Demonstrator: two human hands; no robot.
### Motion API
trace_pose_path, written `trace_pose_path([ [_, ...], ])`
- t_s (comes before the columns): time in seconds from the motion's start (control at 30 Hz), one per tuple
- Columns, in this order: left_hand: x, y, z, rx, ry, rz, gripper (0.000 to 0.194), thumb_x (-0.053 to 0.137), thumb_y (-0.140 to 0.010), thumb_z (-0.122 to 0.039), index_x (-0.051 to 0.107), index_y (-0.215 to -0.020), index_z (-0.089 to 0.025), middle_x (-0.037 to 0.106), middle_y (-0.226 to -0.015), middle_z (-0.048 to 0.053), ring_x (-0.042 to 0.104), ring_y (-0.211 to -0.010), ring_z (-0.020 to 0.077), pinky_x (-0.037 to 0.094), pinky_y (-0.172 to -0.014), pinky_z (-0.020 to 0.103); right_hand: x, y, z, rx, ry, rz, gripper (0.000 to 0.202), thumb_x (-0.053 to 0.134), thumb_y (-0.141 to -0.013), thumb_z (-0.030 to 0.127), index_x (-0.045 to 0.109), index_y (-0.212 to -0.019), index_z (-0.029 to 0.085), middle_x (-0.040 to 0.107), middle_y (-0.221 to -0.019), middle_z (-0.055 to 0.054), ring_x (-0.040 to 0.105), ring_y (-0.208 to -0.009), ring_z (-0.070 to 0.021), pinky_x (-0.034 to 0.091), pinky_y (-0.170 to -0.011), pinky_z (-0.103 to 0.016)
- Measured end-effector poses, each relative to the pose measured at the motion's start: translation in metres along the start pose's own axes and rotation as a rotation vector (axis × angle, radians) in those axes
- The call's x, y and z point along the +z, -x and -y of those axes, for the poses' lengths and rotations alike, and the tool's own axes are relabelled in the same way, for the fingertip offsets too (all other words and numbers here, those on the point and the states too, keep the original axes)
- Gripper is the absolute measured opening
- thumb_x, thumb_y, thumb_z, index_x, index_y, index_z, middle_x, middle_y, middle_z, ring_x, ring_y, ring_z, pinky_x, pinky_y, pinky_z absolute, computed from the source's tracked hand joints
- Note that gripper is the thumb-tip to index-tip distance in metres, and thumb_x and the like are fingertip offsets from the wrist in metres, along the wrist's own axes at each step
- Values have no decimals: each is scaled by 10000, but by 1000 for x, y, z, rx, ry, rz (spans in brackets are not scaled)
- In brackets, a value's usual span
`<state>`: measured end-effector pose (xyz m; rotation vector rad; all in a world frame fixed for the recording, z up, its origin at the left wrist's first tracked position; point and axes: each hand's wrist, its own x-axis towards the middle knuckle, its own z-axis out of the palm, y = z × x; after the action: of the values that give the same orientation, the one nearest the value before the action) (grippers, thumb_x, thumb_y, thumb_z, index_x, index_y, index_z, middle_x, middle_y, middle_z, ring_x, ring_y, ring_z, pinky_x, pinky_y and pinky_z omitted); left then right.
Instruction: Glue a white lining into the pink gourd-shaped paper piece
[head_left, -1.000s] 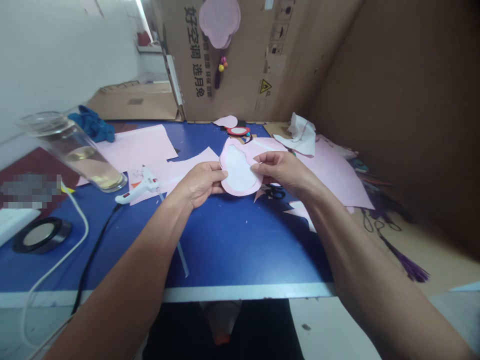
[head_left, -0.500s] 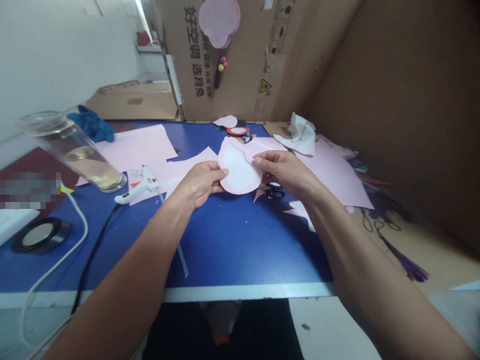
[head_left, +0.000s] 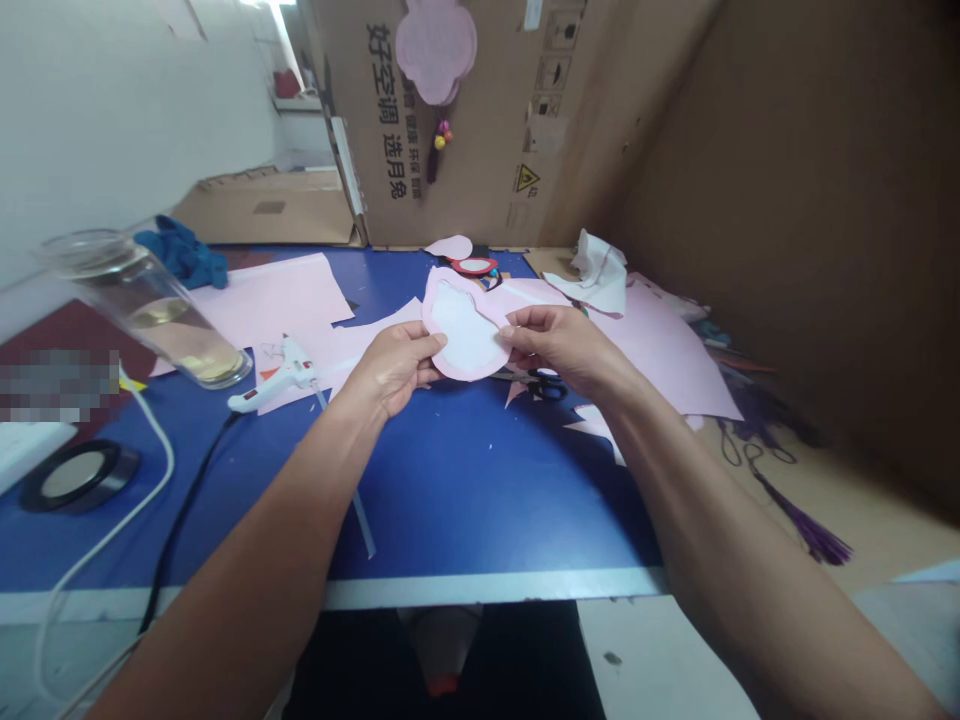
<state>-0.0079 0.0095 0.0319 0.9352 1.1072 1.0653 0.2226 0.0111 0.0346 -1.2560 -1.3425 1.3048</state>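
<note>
A pear-shaped pink piece with a white inner area (head_left: 469, 330) is held up over the blue table (head_left: 480, 500). At its left edge, my left hand (head_left: 401, 368) pinches it, thumb on the front face. My right hand (head_left: 551, 345) grips the right edge between thumb and fingers. Just below and behind my right hand lie black-handled scissors (head_left: 547, 386), partly hidden. Pink sheets (head_left: 667, 345) spread out behind and to the right. A red-rimmed piece with a white centre (head_left: 475, 266) lies beyond the held piece.
On the left are a white glue gun (head_left: 281, 378) with a black cord, a clear glass bottle (head_left: 180, 330), a black tape roll (head_left: 79, 478) and a blue cloth (head_left: 180, 252). Crumpled white cloth (head_left: 600, 270) and a purple tassel (head_left: 806, 520) lie right. Cardboard (head_left: 480, 190) stands behind.
Both hands have shifted slightly left with the pink piece, which is now tilted more, its narrow top leaning left. The camera view has also moved a little.
</note>
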Motion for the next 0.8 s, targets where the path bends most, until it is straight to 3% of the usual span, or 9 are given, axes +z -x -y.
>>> trace_pose_path([
  [0.27, 2, 2, 6, 22, -3, 98, 91, 709, -927, -55, 790, -958, -80, 825, -869, 134, 752, -648, 165, 646, -663, 285, 3, 3, 0, -35, -4, 24, 182, 877, -866, 347, 775, -889, 197, 721, -773, -43, 615, -628, -147, 526, -542, -280],
  [0.8, 3, 1, 11, 33, -10, 162, 71, 748, -916, -142, 792, -959, -106, 824, -897, 126, 766, -740, 186, 657, -727, 319, 5, 1, -4, -53, -4, -63, 172, 879, -797, 287, 743, -775, 185, 691, -658, -11, 599, -534, -128, 481, -474, -248],
])
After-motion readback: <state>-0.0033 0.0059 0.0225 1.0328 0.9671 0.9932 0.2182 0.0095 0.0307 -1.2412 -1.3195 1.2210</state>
